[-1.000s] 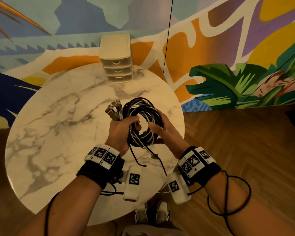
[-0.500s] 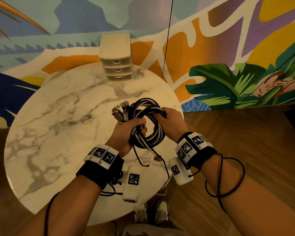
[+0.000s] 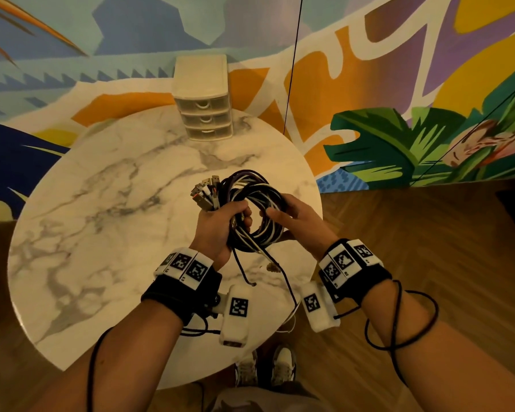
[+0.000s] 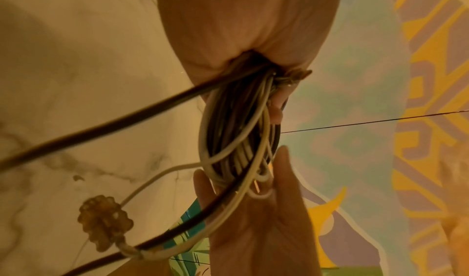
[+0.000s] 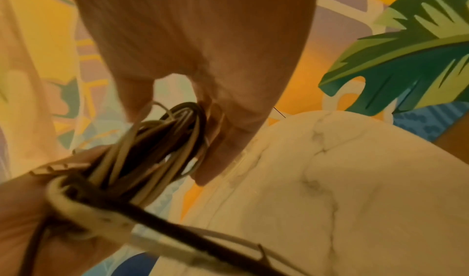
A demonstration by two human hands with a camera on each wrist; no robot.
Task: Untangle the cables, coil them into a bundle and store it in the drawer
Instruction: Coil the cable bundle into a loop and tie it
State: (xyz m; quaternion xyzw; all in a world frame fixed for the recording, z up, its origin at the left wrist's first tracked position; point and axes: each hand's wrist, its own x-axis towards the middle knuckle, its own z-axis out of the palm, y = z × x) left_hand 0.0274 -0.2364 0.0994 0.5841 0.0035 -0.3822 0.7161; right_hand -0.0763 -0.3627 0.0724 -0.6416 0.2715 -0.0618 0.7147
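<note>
The round marble tabletop [image 3: 101, 233] is seen from above, with a small drawer unit [image 3: 204, 114] standing at its far edge, all three drawers closed; the coil of cables [image 3: 259, 203] is held above the near half, well apart from that unit, which lies straight ahead of both hands; the left hand [image 3: 217, 230] is clenched round the coil's left side, plugs [image 3: 205, 193] sticking up past the knuckles; the right hand [image 3: 298, 224] cups the right side, fingers [image 4: 286, 172] loosely curled round the strands; loose tails [image 3: 280, 272] hang below
</note>
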